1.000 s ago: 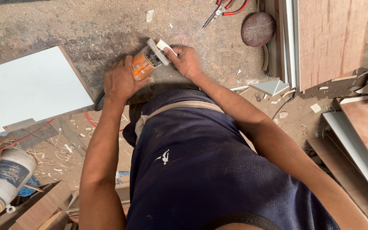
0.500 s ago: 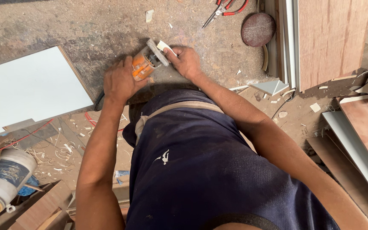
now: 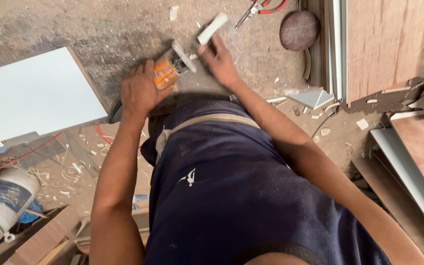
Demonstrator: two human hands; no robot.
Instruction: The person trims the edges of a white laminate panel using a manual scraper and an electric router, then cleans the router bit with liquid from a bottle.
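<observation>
My left hand [image 3: 141, 91] grips a small orange power tool [image 3: 165, 73] that lies on the dusty floor, its pale flat base [image 3: 185, 56] pointing up and to the right. Just right of that base, my right hand [image 3: 219, 61] pinches the lower end of a short white strip [image 3: 212, 27] between its fingertips. The strip sticks out above the hand, apart from the tool. A dark cord [image 3: 115, 112] runs out below my left hand. My dark blue shirt hides the floor beneath my arms.
A white board [image 3: 30, 93] lies at the left, and a glue tub [image 3: 1, 206] at the lower left. Red-handled pliers [image 3: 261, 7] and a round brown disc [image 3: 299, 30] rest at the top. A plywood panel [image 3: 384, 44] and stacked boards [image 3: 418, 162] fill the right side.
My right hand has pulled the white strip up and to the right, away from the tool's base. My left hand stays on the orange tool.
</observation>
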